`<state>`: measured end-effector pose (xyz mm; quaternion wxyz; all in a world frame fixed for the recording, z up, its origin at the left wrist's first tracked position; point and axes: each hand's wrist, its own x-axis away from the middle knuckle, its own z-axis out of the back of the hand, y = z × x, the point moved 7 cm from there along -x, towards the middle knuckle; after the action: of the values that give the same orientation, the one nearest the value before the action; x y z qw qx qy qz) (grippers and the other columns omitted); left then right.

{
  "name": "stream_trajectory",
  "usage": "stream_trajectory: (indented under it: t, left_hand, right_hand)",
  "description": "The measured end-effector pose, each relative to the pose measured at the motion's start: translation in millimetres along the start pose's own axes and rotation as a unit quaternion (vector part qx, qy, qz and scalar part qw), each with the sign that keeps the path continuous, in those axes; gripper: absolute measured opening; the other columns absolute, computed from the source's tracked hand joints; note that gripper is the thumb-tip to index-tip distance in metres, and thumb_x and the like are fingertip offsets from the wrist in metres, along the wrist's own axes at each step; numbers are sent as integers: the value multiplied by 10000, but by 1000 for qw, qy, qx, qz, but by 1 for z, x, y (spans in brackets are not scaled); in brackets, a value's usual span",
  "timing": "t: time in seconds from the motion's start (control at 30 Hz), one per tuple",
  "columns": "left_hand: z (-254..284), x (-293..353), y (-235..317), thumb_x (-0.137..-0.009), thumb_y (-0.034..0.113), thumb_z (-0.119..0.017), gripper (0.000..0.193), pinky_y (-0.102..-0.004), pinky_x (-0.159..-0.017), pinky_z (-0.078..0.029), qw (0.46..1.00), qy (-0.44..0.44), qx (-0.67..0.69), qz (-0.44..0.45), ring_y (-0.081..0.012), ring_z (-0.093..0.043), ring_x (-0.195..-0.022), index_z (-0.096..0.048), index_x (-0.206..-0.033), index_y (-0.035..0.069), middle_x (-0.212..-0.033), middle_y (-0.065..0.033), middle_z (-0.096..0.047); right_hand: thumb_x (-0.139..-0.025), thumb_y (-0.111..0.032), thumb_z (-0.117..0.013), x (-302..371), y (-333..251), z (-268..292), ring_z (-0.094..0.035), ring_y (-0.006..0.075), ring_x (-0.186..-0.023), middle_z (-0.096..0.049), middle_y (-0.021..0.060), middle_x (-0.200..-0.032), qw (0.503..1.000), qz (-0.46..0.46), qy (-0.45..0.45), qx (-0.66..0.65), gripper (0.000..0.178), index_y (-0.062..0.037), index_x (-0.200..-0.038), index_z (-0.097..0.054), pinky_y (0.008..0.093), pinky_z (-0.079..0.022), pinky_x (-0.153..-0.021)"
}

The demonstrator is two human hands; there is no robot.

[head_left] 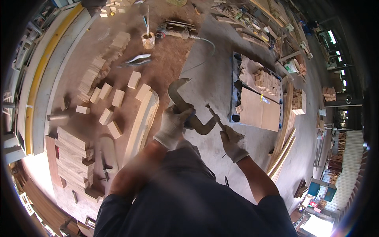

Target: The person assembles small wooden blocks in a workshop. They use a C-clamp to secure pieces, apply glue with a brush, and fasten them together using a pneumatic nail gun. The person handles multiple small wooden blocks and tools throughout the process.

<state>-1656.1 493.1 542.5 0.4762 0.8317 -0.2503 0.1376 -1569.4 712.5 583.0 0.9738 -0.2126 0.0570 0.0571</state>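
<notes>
A dark metal G-clamp is held in front of me, its C-shaped frame tilted and its jaw gap facing right. My left hand, in a pale work glove, is closed around the middle of the frame. The gloved right hand grips the lower end of the clamp's screw, whose flat pad points up. Nothing sits between the jaws. Just left of my left hand, a curved laminated wooden piece lies on the brown work surface, with a small wooden block at its far end.
Several loose wooden blocks and a stack of boards are on the left. Farther off stand a pot with a brush and a power tool with a hose. To the right, a blue pallet carries cardboard and wood pieces; long planks lie beside it.
</notes>
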Motion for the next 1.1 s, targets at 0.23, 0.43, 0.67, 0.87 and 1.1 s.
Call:
stream_trajectory:
  t: [0.23, 0.43, 0.67, 0.87, 1.1]
  left_hand:
    - [16, -15, 20, -879, 145, -729, 388, -388, -826, -604, 980, -186, 63, -27, -259, -706, -931, -619, -1195, -51, -1023, -161, -702]
    - [6, -16, 27, -876, 99, -732, 365, -455, -864, -609, 963, -242, 120, 9, -349, -715, -980, -611, -1190, -42, -1047, -182, -701]
    - [10, -14, 25, -902, 107, -719, 348, -464, -869, -610, 984, -164, 64, -6, -350, -715, -986, -605, -1204, -25, -1059, -181, -699]
    - [15, -16, 21, -889, 115, -733, 363, -470, -856, -616, 972, -211, 101, 18, -341, -719, -976, -607, -1197, -30, -1057, -185, -700]
    - [14, -14, 40, -894, 114, -724, 380, -464, -858, -612, 970, -227, 84, -9, -340, -719, -964, -606, -1203, -73, -1052, -214, -704]
  right_hand:
    - [-1037, -274, -500, 4, -24, -3, -323, 94, -368, -358, -37, -503, 474, -222, -311, -794, 428, 103, -1224, -577, 290, -269, -410]
    - [-1025, -247, -532, 11, -21, -14, -352, 82, -396, -389, -24, -524, 454, -226, -289, -812, 414, 101, -1243, -585, 278, -290, -422]
    - [-1004, -164, -592, -16, -11, 11, -397, 60, -471, -433, -41, -584, 899, -252, -128, -334, 324, 118, -1155, -643, 233, -328, -447]
    - [-1032, -232, -525, -1, -22, -6, -373, 99, -429, -434, 4, -545, 528, -253, -294, -755, 387, 105, -1196, -624, 286, -299, -433]
    - [-1049, -398, -445, 12, -26, -19, -509, 194, -468, -532, 85, -606, 407, -185, -358, -819, 600, 142, -1300, -518, 332, -423, -499]
